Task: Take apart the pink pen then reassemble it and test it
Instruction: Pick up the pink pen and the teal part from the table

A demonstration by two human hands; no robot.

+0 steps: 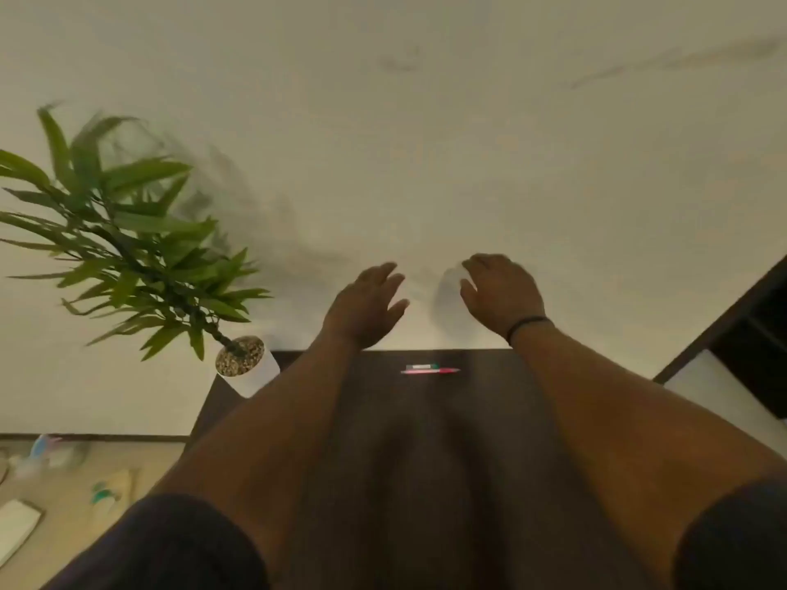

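Observation:
The pink pen (432,371) lies flat near the far edge of the dark table (426,440), its length running left to right. A second pen with a green end (422,366) lies right behind it, touching or nearly so. Both my arms stretch forward over the table. My left hand (366,306) hovers beyond the far edge, up and left of the pens, fingers spread, holding nothing. My right hand (502,293) is raised up and right of the pens, fingers loosely curled and empty, a dark band on its wrist.
A potted plant in a white pot (247,366) stands at the table's far left corner, leaves spreading left. A pale wall rises behind the table. Dark furniture (749,334) is at the right. Small items lie on the floor at lower left.

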